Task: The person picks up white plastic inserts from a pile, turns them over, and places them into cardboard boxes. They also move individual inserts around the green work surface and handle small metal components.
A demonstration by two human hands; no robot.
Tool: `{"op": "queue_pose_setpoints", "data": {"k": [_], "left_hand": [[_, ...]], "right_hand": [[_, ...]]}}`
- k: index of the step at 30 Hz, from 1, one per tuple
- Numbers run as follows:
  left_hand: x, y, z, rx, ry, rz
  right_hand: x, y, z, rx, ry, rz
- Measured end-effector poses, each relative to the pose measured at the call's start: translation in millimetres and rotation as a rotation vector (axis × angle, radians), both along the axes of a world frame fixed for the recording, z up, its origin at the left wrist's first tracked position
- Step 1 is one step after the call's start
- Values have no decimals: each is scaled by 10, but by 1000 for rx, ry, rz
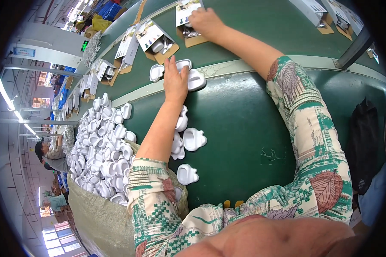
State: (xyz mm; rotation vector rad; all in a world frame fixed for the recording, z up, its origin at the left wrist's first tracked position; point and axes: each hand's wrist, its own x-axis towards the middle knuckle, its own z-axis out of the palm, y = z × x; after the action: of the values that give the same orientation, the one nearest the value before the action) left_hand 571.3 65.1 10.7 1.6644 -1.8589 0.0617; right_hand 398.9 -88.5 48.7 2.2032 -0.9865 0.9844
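My right hand [206,25] reaches to the far side, its fingers bent at the mouth of an open printed carton [185,13]. Whatever those fingers hold, if anything, is hidden; silvery contents show below them. With fingers stretched out, my left hand [175,82] lies over a small group of white paw-shaped plastic trays at the belt's edge. One white tray [196,80] shows to the right of that hand, and a smaller white piece [156,73] to its left. Nearer to me, several similar trays lie on the green surface, among them a white tray [194,139] and another white tray [187,174].
A large woven sack [98,214] at the left is heaped with white trays [100,150]. More open cartons [157,39] line the green belt [253,17]. A metal post [355,49] stands at the right, near a dark cloth item [362,141]. A co-worker [55,154] is far left.
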Motion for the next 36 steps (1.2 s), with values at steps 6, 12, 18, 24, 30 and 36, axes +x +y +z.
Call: {"op": "queue_pose_setpoints", "data": {"k": [6, 12, 18, 24, 30, 36], "left_hand": [[144, 68, 250, -85, 131, -73], [441, 1124, 341, 193, 27, -168], [235, 2000, 183, 316, -318, -307], [344, 1677, 24, 118, -484, -138], [542, 1278, -128, -42, -459, 4], [709, 1132, -195, -22, -397, 194]], "right_hand": [[-61, 420, -179, 144, -117, 431], [-34, 994, -340, 356, 108, 620], [-146, 865, -405, 218, 185, 471], [-205, 732, -294, 77, 54, 368], [-335, 250, -300, 108, 9, 136], [-422, 429, -290, 152, -147, 178]]}}
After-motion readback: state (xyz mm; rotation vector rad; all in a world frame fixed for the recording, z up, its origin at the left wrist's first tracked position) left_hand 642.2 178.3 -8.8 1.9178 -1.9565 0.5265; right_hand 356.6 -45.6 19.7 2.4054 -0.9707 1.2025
